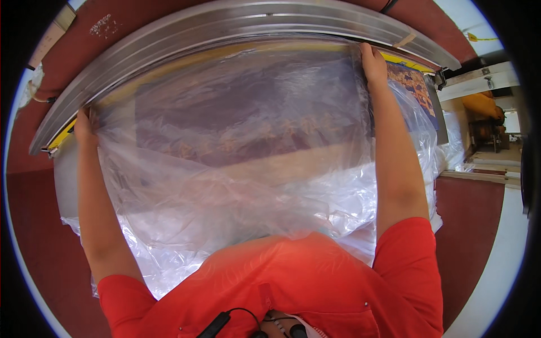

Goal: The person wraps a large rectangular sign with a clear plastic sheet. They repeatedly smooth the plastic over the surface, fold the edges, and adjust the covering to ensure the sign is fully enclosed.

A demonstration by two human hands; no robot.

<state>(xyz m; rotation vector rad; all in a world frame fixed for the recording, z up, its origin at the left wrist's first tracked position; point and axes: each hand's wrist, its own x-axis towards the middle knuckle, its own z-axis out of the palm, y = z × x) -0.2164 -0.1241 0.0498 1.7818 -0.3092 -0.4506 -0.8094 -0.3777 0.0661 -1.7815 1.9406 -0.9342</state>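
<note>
A large sheet of clear plastic film (236, 191) stretches between my hands and hangs in wrinkles toward my body. My left hand (84, 125) is closed on its far left corner, beside the yellow strip along a long metal bar (248, 18). At the far right corner, my right hand (374, 66) grips the film's edge, thumb up against the same bar. Through the film a dark panel (242, 107) with a lighter lower band shows dimly. Its details are blurred by the plastic. Both arms reach forward, nearly straight.
To the right of my right hand lies a printed sheet (414, 90) with an orange-brown pattern, partly under loose plastic. A white frame arm (479, 80) stands at the far right, with orange-yellow equipment (483, 108) beyond it. Dark red floor (473, 217) surrounds the table.
</note>
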